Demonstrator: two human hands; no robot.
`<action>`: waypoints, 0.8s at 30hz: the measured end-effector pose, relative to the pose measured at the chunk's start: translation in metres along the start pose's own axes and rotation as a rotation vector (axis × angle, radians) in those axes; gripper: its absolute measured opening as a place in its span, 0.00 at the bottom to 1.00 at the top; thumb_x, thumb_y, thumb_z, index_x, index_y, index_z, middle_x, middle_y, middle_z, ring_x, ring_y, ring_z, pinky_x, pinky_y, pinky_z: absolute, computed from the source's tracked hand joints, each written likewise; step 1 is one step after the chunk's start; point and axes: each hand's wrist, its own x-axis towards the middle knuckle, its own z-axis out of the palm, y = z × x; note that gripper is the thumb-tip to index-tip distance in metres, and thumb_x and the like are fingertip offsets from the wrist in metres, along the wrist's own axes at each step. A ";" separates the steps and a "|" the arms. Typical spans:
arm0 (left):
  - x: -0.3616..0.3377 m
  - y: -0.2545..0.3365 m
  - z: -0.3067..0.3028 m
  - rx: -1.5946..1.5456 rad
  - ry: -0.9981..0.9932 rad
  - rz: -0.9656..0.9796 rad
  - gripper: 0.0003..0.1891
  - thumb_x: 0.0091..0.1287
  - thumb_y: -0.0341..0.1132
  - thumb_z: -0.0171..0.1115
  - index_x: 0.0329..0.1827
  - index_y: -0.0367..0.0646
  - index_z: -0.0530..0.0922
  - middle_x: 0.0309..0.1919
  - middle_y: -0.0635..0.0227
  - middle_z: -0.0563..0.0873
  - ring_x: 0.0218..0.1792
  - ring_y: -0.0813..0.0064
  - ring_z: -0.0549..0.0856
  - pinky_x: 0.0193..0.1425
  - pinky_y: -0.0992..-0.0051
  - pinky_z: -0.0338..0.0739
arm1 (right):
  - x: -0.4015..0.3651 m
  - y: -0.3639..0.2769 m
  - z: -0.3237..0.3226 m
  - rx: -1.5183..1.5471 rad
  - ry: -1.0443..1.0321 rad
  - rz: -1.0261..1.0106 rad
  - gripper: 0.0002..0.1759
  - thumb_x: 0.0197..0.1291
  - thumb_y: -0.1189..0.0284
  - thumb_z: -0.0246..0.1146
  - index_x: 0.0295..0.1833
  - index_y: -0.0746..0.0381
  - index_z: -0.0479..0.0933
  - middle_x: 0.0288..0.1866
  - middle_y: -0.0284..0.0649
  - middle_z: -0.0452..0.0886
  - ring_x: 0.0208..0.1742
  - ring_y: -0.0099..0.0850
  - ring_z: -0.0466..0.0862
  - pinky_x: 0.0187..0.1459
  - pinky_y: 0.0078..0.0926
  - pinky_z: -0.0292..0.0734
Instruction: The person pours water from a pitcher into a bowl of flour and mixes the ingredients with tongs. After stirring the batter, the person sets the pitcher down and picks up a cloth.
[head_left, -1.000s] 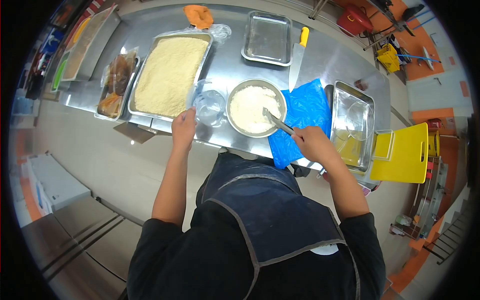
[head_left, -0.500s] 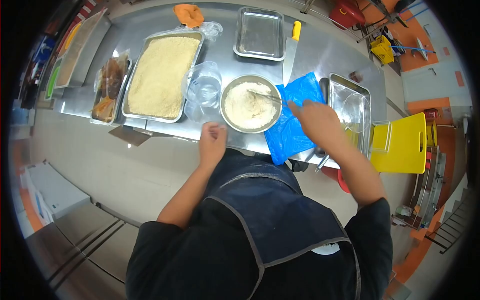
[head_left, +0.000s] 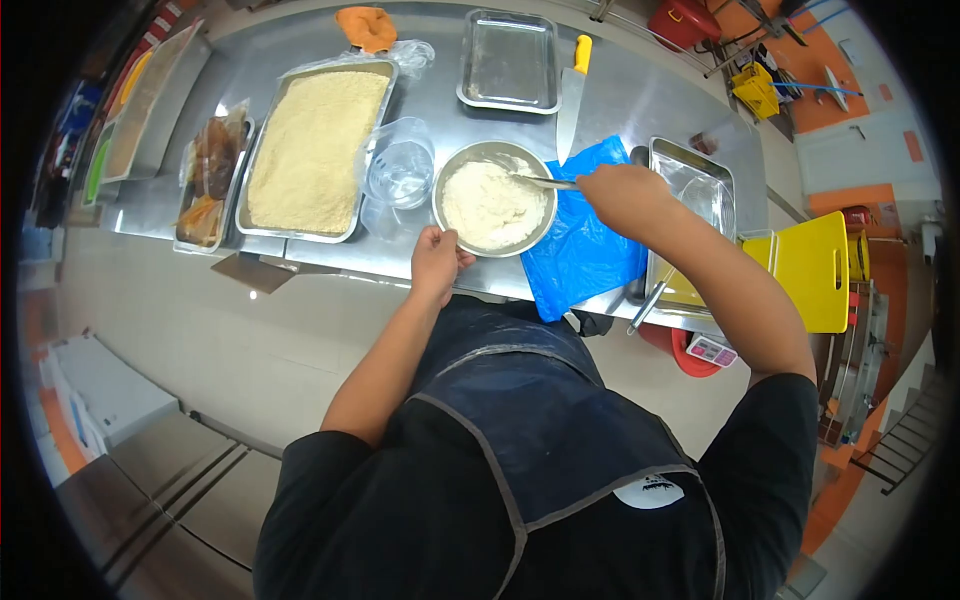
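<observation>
A round metal bowl (head_left: pixel 441 216) stands on the steel table, with a pale, clumped floury mixture (head_left: pixel 490 205) inside. My left hand (head_left: pixel 437 263) is at the bowl's near left rim, its fingers closed against the edge. From the right, my right hand (head_left: pixel 625 198) grips a metal utensil (head_left: pixel 548 182) by the handle; its working end is buried in the mixture, so its kind does not show. Beneath that hand lies a blue plastic bag (head_left: pixel 588 262), beside the bowl. A clear plastic jug (head_left: pixel 400 165) is just left of the bowl.
A tray of pale crumbs (head_left: pixel 315 150) and a tray with bagged brown food (head_left: pixel 213 180) lie left. Behind the bowl are a metal tray (head_left: pixel 510 62) and a yellow-handled knife (head_left: pixel 570 105). Right are another tray (head_left: pixel 732 195), a metal handle (head_left: pixel 648 308) and a yellow board (head_left: pixel 815 270).
My left hand has moved right and up to the bowl's rim. My right hand has shifted with the utensil, and the mixture looks wetter and more clumped.
</observation>
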 end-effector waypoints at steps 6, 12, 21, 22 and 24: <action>-0.016 -0.018 0.015 -0.151 -0.047 -0.020 0.07 0.76 0.32 0.53 0.43 0.39 0.66 0.39 0.56 0.80 0.36 0.71 0.84 0.48 0.70 0.88 | -0.008 0.027 0.025 0.176 -0.137 -0.201 0.12 0.68 0.70 0.57 0.39 0.65 0.83 0.34 0.48 0.85 0.40 0.47 0.86 0.41 0.43 0.80; -0.024 -0.029 0.019 -0.174 -0.222 -0.083 0.09 0.79 0.34 0.50 0.46 0.35 0.66 0.44 0.51 0.81 0.49 0.62 0.87 0.57 0.68 0.86 | -0.017 0.026 0.017 0.678 -0.428 0.057 0.18 0.72 0.66 0.56 0.34 0.68 0.81 0.24 0.40 0.81 0.20 0.29 0.81 0.24 0.29 0.76; -0.028 -0.034 0.006 0.014 -0.315 -0.098 0.16 0.79 0.40 0.53 0.52 0.32 0.71 0.46 0.54 0.83 0.49 0.67 0.87 0.52 0.73 0.85 | -0.012 0.032 0.048 0.951 -0.471 0.138 0.18 0.71 0.61 0.57 0.41 0.65 0.84 0.27 0.35 0.83 0.19 0.22 0.79 0.20 0.24 0.72; -0.027 -0.031 0.002 0.096 -0.211 -0.031 0.16 0.79 0.40 0.54 0.52 0.32 0.71 0.45 0.56 0.83 0.47 0.69 0.87 0.49 0.74 0.85 | -0.015 0.031 0.045 0.935 -0.445 0.136 0.19 0.71 0.60 0.57 0.42 0.64 0.84 0.27 0.35 0.83 0.18 0.22 0.78 0.20 0.24 0.72; -0.017 -0.022 -0.005 0.261 -0.007 0.101 0.16 0.78 0.41 0.55 0.51 0.32 0.73 0.43 0.59 0.83 0.43 0.73 0.86 0.44 0.76 0.85 | -0.015 0.029 0.041 0.896 -0.408 0.122 0.19 0.71 0.59 0.57 0.43 0.64 0.85 0.26 0.35 0.83 0.17 0.21 0.78 0.20 0.23 0.71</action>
